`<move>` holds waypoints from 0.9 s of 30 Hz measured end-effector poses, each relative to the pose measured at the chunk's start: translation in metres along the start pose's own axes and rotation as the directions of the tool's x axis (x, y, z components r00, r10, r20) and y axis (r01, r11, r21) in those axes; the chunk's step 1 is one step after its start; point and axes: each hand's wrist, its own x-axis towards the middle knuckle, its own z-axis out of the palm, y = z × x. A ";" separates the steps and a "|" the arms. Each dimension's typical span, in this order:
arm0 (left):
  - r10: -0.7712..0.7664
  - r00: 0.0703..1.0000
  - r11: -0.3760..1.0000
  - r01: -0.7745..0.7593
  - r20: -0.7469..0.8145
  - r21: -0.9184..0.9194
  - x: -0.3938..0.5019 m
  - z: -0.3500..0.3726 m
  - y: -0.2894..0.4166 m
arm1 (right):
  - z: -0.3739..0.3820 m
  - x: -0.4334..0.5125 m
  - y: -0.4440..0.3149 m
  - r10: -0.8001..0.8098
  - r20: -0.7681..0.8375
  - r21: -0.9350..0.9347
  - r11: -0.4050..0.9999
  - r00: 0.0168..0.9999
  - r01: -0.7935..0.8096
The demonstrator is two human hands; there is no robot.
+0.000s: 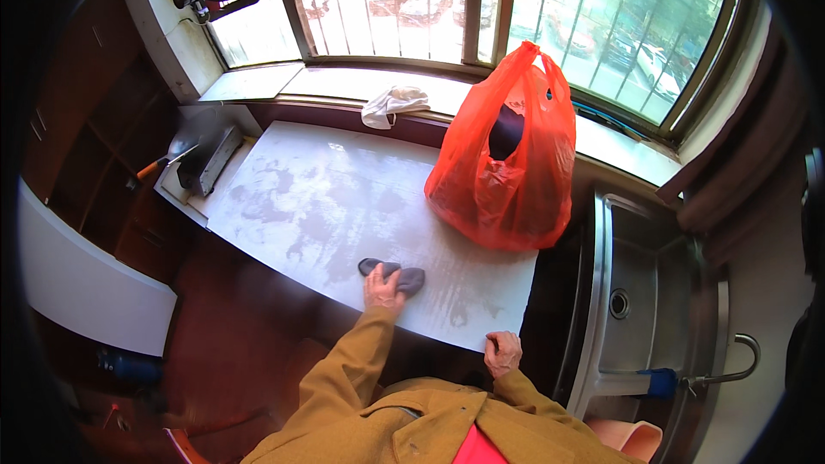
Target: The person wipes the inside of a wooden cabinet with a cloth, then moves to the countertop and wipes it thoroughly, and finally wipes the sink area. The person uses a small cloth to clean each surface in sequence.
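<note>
My left hand [383, 288] presses down on a dark grey cloth [410, 280], its fingers spread over the bunched fabric. Beneath the cloth is a white tabletop [309, 174], streaked with wet-looking patches. My right hand [504, 353] is at the table's front edge near the right corner, fingers curled; whether it grips the edge is hidden. Beyond it, a full red plastic bag [509, 206] with tied handles stands on the table's right part, something dark showing inside.
On the windowsill lies a white cloth [393, 106]. A stainless steel sink [635, 335] with a curved faucet [747, 351] and a blue cloth [660, 383] is at right. At left, an orange-handled utensil [152, 169] juts out near a metal appliance [216, 164]. Dark cabinets [84, 116] stand behind.
</note>
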 end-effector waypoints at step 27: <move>-0.086 0.993 0.986 0.096 -0.075 0.138 -0.046 -0.007 0.015 | 0.004 0.000 -0.004 -0.072 -0.123 -0.067 0.996 0.990 0.064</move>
